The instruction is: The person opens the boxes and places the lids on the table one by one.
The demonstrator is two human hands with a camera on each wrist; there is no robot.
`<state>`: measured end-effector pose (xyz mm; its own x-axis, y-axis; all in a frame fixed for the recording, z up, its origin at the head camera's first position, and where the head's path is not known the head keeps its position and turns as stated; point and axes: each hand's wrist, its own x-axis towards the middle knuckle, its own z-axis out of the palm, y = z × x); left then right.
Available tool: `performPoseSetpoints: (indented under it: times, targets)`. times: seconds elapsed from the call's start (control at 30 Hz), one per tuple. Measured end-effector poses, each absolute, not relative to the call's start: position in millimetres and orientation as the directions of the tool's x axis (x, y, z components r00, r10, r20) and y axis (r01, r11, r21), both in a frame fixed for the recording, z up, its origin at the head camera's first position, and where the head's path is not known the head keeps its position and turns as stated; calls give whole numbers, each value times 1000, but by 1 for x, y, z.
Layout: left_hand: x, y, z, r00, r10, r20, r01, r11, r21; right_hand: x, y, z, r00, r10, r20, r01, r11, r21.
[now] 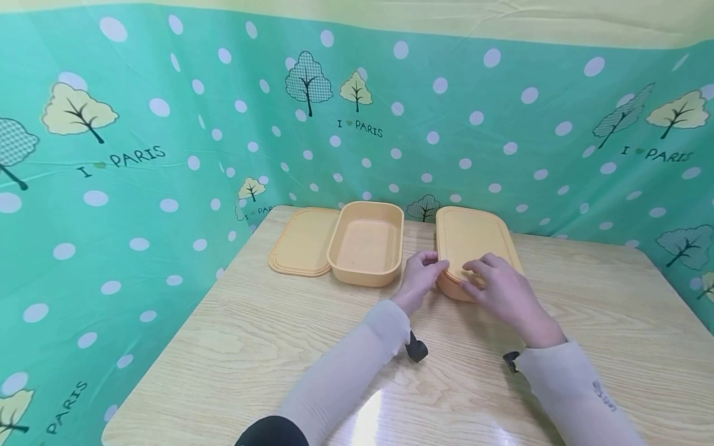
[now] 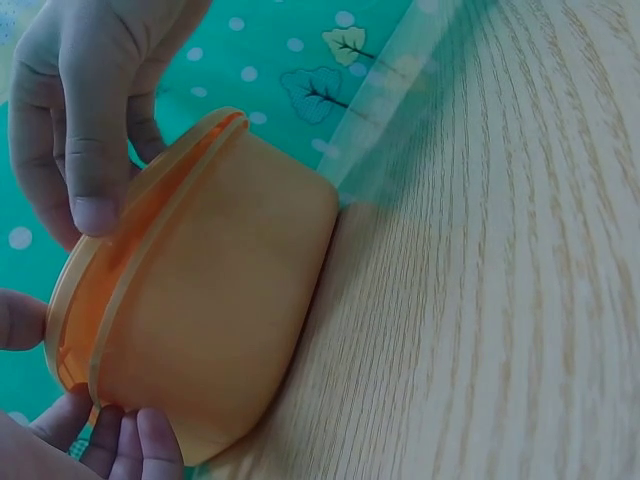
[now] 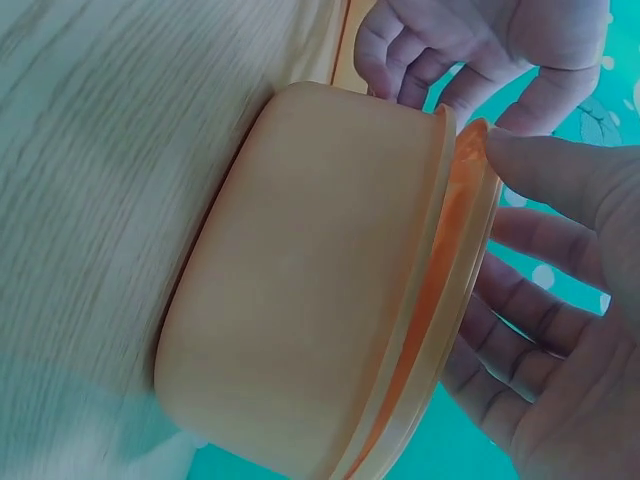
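Note:
A peach-orange plastic food container [image 2: 220, 280] stands on the table at the right, with its matching lid [image 1: 474, 232] on top. Along the near side the lid sits raised, and a gap shows between it and the rim in both wrist views. My left hand [image 1: 418, 277] holds the near left corner, thumb at the lid's edge and fingers against the container's rim and wall. My right hand [image 1: 507, 294] is at the lid's near edge, its thumb [image 3: 545, 170] on that edge and its bent fingers over the top. The container's inside is hidden.
Left of the hands stands a second peach container [image 1: 365, 277], uncovered, with nothing seen inside. Its flat lid [image 1: 301, 238] lies beside it at the left. A green dotted cloth [image 1: 357, 155] hangs behind the wooden table [image 1: 251, 359].

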<state>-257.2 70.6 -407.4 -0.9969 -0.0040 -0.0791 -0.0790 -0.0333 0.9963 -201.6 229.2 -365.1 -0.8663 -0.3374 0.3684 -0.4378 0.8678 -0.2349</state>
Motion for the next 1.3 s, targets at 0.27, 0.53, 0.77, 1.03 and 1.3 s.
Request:
performPoseSetpoints:
  times: [0.27, 0.53, 0.77, 1.03, 1.3]
  targets:
    - [-258, 70, -407, -997, -3, -73, -73, -34, 997, -203, 230, -368, -793, -422, 439, -510, 854, -102]
    - [-258, 70, -408, -997, 6, -72, -72, -35, 997, -201, 230, -367, -744, -459, 485, -524, 851, 2]
    - [-258, 69, -408, -997, 11, -74, -75, -42, 996, -200, 228, -367, -756, -462, 464, -503, 863, 39]
    - [-259, 69, -410, -998, 18, -59, -60, -36, 998, -199, 227, -366, -774, -454, 441, -494, 869, 27]
    - [-259, 69, -410, -998, 9, -57, -57, -37, 998, -198, 226, -365, -783, -443, 437, -479, 877, 31]
